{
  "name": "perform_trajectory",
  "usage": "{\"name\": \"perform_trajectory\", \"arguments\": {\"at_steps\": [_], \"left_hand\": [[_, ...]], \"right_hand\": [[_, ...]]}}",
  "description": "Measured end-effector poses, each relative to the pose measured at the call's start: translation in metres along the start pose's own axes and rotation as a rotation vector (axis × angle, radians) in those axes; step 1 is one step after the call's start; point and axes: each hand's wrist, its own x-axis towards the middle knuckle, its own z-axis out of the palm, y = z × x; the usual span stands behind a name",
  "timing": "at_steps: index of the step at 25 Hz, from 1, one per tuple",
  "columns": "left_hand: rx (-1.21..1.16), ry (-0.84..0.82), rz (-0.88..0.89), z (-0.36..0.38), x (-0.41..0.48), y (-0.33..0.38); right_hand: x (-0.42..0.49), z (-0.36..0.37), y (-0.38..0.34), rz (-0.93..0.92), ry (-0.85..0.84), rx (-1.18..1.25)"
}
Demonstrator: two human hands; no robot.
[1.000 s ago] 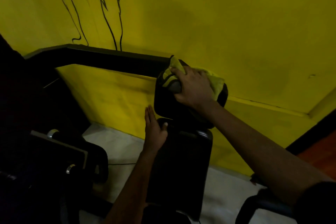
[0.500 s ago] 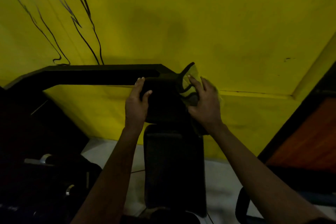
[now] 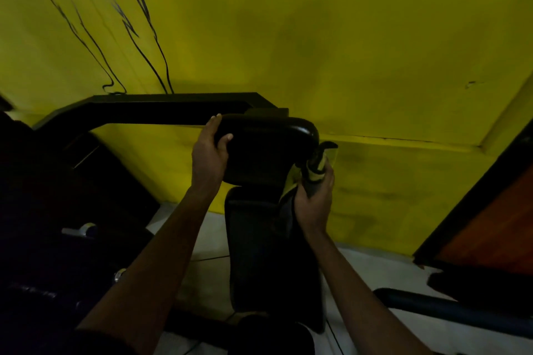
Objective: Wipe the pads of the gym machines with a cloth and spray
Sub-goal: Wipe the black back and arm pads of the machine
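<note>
– Which end does the left grip point(image 3: 209, 158) hold?
– It clasps the left end of the head pad point(image 3: 265, 153), with fingers hooked over the top edge and the thumb on the front face. The right grip point(image 3: 314, 199) is curled round a bunched cloth point(image 3: 315, 170), yellow with dark stripes, at the pad's lower right corner. The cloth's upper end reaches the pad's rounded right end, but the light is too dim to tell whether it touches.

– Edges, nearest first?
– Closest is a dark rounded seat point(image 3: 271, 331) at the bottom of view. Above it rises the back pad point(image 3: 268, 253), long and narrow with straight sides and rounded top corners. The head pad sits directly above that, wider and overhanging on both sides.

– Room around them?
– Pale floor point(image 3: 212, 239) shows on either side of the back pad. Leftward it runs to a dark machine block point(image 3: 57, 239) with a chrome knob point(image 3: 86, 229). Rightward it runs to a dark tube point(image 3: 432, 305) lying low. A black frame bar point(image 3: 144, 109) runs level to the left from behind the head pad's top, then bends downward. Behind everything stands the yellow wall point(image 3: 360, 37), where thin black cables point(image 3: 165, 66) drop to the bar. A wood-coloured panel point(image 3: 496, 225) in a dark frame closes off the far right.

– And the pads themselves?
– Both are black and smooth. The only sheen is on the head pad's top right shoulder. Whether they are wet or dusty, I cannot tell.
</note>
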Motion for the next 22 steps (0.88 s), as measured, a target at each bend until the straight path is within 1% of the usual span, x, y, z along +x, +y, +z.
{"name": "perform_trajectory", "arguments": {"at_steps": [4, 6, 9, 13, 18, 20, 22], "left_hand": [[-0.003, 0.002, -0.022, 0.001, 0.002, -0.005], [-0.015, 0.011, -0.036, 0.002, 0.002, -0.008], [-0.017, 0.024, -0.046, 0.005, 0.002, -0.009], [-0.056, 0.038, -0.041, 0.007, 0.001, -0.013], [-0.062, 0.048, 0.003, 0.008, -0.002, -0.011], [-0.064, 0.074, -0.008, 0.009, -0.011, -0.014], [-0.027, 0.139, -0.043, 0.016, -0.035, -0.027]], "right_hand": [[0.008, 0.006, -0.004, -0.026, 0.042, 0.054], [-0.008, 0.005, 0.008, 0.018, 0.023, 0.041], [-0.027, -0.001, 0.022, 0.110, -0.057, 0.012], [-0.017, -0.002, 0.010, 0.082, 0.005, 0.011], [-0.033, -0.010, 0.012, 0.129, -0.061, -0.080], [-0.038, -0.014, 0.004, 0.043, -0.074, -0.151], [-0.030, -0.015, -0.017, -0.165, -0.114, -0.304]]}}
